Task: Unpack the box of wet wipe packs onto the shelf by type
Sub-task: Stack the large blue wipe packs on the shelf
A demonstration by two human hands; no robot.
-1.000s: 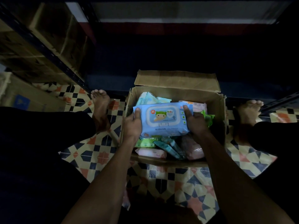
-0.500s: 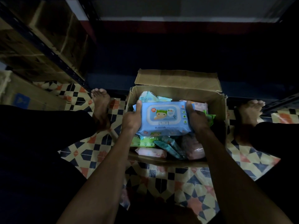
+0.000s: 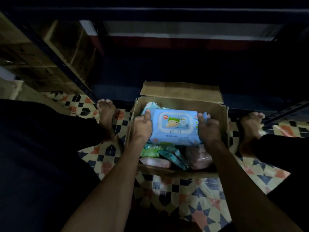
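Forearms reach forward over the patterned tile floor [image 3: 197,195]. Left hand [image 3: 142,128] and right hand [image 3: 209,129] grasp the two ends of a blue wipes pack [image 3: 175,129], holding it above the open cardboard box [image 3: 215,104]. Green, teal and pink packs [image 3: 199,158] lie inside. Beyond stands a dark shelf [image 3: 184,67].

An open cardboard box [image 3: 215,108] sits on the floor [image 3: 192,195] between two bare feet, with the shelf [image 3: 167,67] behind it. A wipe pack [image 3: 175,127] is held over the box, left hand [image 3: 142,126] at its left end, right hand [image 3: 209,127] at its right. More packs [image 3: 170,154], seemingly jumbled, lie inside beneath it.
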